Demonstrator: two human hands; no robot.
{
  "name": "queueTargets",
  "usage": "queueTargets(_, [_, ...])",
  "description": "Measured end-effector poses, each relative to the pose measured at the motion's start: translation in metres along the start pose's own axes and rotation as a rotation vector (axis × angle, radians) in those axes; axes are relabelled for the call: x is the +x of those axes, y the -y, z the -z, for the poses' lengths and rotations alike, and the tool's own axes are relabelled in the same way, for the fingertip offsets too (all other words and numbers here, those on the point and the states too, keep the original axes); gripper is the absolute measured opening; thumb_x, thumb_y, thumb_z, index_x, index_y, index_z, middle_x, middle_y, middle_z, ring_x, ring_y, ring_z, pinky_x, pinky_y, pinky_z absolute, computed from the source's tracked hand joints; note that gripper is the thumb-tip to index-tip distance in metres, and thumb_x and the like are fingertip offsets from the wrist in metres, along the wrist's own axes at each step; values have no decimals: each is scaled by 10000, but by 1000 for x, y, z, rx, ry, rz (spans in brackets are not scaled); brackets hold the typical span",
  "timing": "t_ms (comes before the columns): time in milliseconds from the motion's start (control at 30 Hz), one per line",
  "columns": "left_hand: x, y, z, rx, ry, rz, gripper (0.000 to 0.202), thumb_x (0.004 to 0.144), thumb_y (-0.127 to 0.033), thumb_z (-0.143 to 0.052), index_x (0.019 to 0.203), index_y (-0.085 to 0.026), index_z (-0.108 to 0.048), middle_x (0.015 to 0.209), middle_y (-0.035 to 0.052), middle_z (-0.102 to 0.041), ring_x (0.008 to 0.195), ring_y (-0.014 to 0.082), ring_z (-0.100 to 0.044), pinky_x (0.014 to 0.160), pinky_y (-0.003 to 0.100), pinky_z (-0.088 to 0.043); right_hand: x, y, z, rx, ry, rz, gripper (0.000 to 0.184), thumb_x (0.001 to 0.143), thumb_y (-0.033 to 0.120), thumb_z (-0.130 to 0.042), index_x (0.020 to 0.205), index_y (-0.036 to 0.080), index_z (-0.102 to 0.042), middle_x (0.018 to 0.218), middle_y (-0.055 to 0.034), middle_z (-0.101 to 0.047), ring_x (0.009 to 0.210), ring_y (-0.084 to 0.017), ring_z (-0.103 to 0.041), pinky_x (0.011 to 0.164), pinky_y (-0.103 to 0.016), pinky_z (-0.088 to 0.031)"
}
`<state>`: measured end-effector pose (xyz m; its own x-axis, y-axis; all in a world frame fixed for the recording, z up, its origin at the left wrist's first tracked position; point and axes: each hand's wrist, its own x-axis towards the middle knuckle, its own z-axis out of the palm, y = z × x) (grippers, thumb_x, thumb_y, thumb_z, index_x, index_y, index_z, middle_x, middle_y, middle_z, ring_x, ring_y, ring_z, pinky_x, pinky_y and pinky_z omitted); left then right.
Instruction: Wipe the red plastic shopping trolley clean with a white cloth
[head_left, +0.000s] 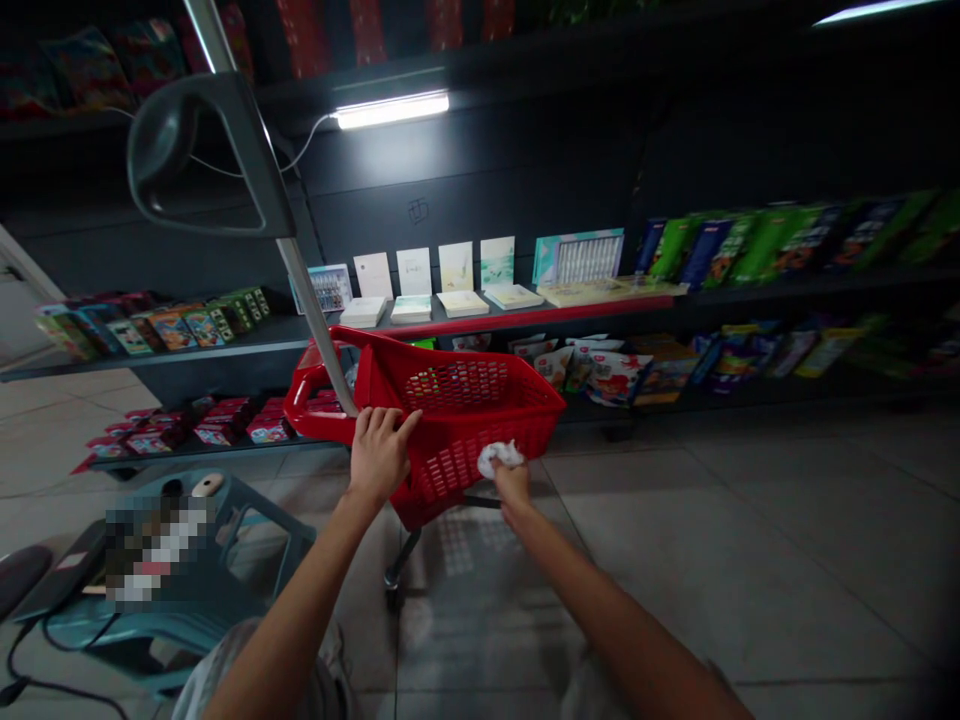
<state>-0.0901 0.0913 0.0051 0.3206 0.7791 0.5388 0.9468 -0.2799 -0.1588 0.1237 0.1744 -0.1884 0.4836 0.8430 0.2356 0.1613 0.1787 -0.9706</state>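
The left hand [381,455] curls shut over the top edge of a red plastic shopping basket [457,400] on wheels. The right hand [513,488] squeezes a white cloth [500,458] against the basket's side. Dark shelves [247,335] stand behind the 2 hands.

Right of the right hand [514,495], open floor [720,530] leaves a wide free path as far as the shelving [750,297] ahead. Straight ahead of both hands the red basket [480,420] blocks the way, and a metal pole [319,320] rises just beyond the left hand [381,455]. Left of that hand, a teal stool [259,530] narrows the gap, leaving only a strip of floor beside the basket.
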Motion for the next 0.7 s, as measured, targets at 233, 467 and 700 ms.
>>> queueTargets(233, [-1,-2,-1,-10,29,9,593,831,-158,-582,1412,-274,-590,1215,108,-642,1110,293,-517,1096,480,-331,-123,40,-69,-111,415,193,461,774,236,-644,1224,158,-582,1209,-144,-666,1134,-278,-655,991,-446,-549])
queueTargets(467, [-1,5,0,-10,18,-8,614,814,-141,-585,1411,-280,-593,1234,104,-637,1136,293,-509,1120,482,-317,-116,58,-46,-424,605,603,322,863,124,-594,1158,240,-649,1270,-101,-594,1144,-251,-612,971,-372,-549])
queueTargets(700, [-4,10,0,-21,23,-49,603,841,-136,-555,1426,-284,-574,1261,102,-631,1167,290,-510,1126,482,-319,-22,19,35,-891,607,597,505,801,-19,-517,1218,225,-665,1356,-143,-564,1170,-268,-591,894,-334,-534])
